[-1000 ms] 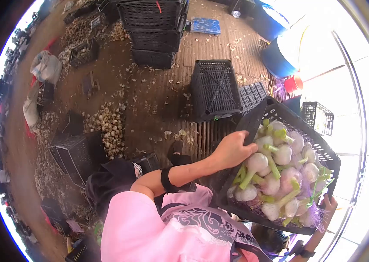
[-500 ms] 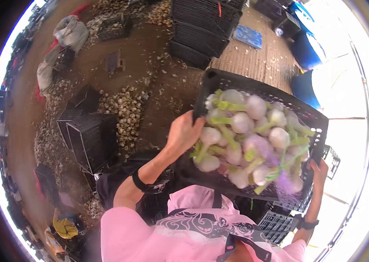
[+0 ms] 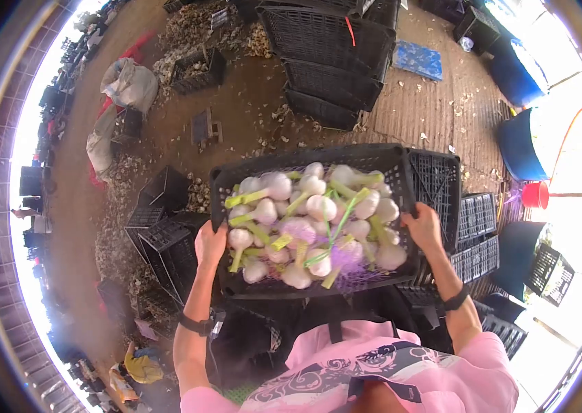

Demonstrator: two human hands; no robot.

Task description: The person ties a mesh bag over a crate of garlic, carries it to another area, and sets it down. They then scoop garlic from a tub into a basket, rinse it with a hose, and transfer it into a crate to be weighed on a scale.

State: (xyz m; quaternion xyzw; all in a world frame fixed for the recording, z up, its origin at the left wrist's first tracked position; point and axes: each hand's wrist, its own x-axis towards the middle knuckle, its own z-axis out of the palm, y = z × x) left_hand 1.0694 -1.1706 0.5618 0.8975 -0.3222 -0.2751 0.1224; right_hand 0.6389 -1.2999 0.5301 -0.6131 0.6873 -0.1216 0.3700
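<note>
A black plastic crate (image 3: 225, 165) is held up in front of my body, filled with white garlic bulbs (image 3: 322, 207) on short green stems. Purple netting (image 3: 349, 265) and a green string (image 3: 332, 237) lie over the bulbs. My left hand (image 3: 211, 242) grips the crate's left end, fingers wrapped round the rim. At the opposite end, my right hand (image 3: 423, 226) is closed on the rim. Both wrists wear dark bands.
Tall stacked black crates (image 3: 332, 69) stand ahead. More crates (image 3: 477, 217) are at the right, near blue tubs (image 3: 521, 144) and a red bucket (image 3: 535, 195). Crates (image 3: 167, 251), a white sack (image 3: 128, 84) and loose garlic (image 3: 198, 193) are at the left.
The crate has moved left and turned from slanting down on the right to nearly level. Both hands still hold it. The view has shifted, showing more of the right side with the red bucket.
</note>
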